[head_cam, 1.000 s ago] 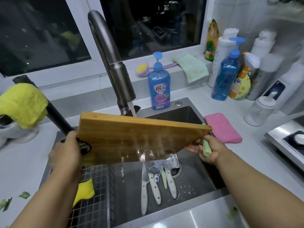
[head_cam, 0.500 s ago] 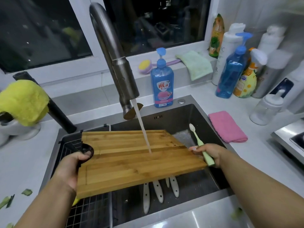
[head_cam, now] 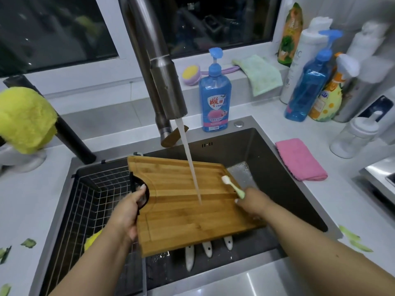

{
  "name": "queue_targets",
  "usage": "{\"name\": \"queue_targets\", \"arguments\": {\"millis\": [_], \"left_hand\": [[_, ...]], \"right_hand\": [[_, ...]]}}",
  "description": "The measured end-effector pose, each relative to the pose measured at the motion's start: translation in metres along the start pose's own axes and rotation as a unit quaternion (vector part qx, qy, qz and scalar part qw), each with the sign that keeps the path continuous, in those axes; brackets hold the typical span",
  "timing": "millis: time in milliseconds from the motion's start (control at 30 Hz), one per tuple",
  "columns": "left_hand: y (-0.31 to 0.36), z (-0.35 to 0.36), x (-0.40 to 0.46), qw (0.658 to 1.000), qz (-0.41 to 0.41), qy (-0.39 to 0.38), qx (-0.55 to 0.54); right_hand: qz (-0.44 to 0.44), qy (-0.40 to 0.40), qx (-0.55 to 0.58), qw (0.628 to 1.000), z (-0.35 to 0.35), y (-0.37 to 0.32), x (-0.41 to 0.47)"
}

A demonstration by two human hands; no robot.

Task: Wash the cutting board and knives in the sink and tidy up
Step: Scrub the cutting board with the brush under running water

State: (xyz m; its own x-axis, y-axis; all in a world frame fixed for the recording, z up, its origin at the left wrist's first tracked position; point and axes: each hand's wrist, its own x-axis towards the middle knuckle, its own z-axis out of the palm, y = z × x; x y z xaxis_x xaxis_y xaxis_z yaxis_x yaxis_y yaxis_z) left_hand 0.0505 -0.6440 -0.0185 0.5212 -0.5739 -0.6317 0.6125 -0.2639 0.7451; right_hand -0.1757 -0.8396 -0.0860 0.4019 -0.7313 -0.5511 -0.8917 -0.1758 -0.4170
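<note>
Over the sink [head_cam: 277,167], left hand [head_cam: 126,212] fingers curl through the black-rimmed handle hole at the left edge of the cutting board [head_cam: 188,201]; thumb on top, fingertips under the rim. Right hand [head_cam: 254,202] grips a green-handled toothbrush [head_cam: 233,185], white head pointing away from the knuckles and resting on the board's far-right corner; its fingers are folded round the handle, thumb hidden.

Between the two hands: water stream [head_cam: 189,163] from the steel faucet [head_cam: 164,82] hits the board mid-surface. Board is bamboo strips, rectangular, groove round the edge, held roughly flat and above the basin.

Below the board, toward the wrists: three white knife handles [head_cam: 207,248] stick out on the sink floor, blades hidden by the board. Left of the left hand: wire drain basket [head_cam: 94,189] set in the sink, a yellow sponge [head_cam: 93,240] in it, mostly hidden by the forearm.

Beyond the fingers: blue pump soap bottle [head_cam: 214,97] behind the sink rim. Right of the right hand: folded pink cloth [head_cam: 299,159] on the white counter. Green peel scraps [head_cam: 352,239] lie on the counter on both sides.
</note>
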Motion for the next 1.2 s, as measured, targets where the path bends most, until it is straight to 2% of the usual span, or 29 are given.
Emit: {"name": "queue_targets", "arguments": {"millis": [133, 233, 367, 500, 567, 700, 800, 867, 933, 1033, 1067, 1200], "left_hand": [[-0.012, 0.013, 0.006, 1.0, 0.007, -0.013, -0.003], [-0.022, 0.02, 0.014, 1.0, 0.002, -0.016, 0.002], [-0.032, 0.024, 0.022, 1.0, -0.003, -0.019, 0.013], [-0.033, 0.024, 0.025, 0.999, -0.009, -0.029, 0.038], [-0.032, 0.024, 0.026, 0.998, -0.014, -0.04, 0.055], [-0.03, 0.02, 0.03, 0.997, -0.009, -0.043, 0.068], [-0.032, 0.019, 0.032, 0.997, -0.007, -0.045, 0.066], [-0.034, 0.017, 0.033, 0.998, -0.008, -0.042, 0.054], [-0.035, 0.016, 0.035, 0.998, -0.01, -0.039, 0.048], [-0.036, 0.015, 0.036, 0.998, -0.008, -0.036, 0.047], [-0.036, 0.014, 0.036, 0.998, -0.01, -0.035, 0.046], [-0.039, 0.013, 0.039, 0.998, -0.016, -0.047, 0.045]], "right_hand": [[-0.083, -0.013, 0.094, 0.992, 0.033, -0.035, -0.03], [-0.124, -0.005, 0.108, 0.986, 0.043, -0.056, -0.041], [-0.101, 0.059, 0.082, 0.99, 0.05, -0.061, -0.044], [-0.171, 0.003, 0.169, 0.971, 0.073, -0.08, -0.066], [-0.156, 0.029, 0.162, 0.974, 0.07, -0.083, -0.058], [-0.067, 0.089, 0.094, 0.989, 0.05, -0.078, -0.037], [-0.089, 0.112, 0.022, 0.989, 0.056, -0.081, -0.042], [-0.145, 0.074, 0.055, 0.985, 0.072, -0.086, -0.05], [-0.16, 0.048, 0.1, 0.981, 0.083, -0.089, -0.045], [-0.06, 0.086, 0.119, 0.987, 0.084, -0.089, -0.022], [-0.052, 0.082, 0.112, 0.989, 0.086, -0.089, -0.024], [-0.189, 0.02, 0.162, 0.968, 0.095, -0.113, -0.051]]}}
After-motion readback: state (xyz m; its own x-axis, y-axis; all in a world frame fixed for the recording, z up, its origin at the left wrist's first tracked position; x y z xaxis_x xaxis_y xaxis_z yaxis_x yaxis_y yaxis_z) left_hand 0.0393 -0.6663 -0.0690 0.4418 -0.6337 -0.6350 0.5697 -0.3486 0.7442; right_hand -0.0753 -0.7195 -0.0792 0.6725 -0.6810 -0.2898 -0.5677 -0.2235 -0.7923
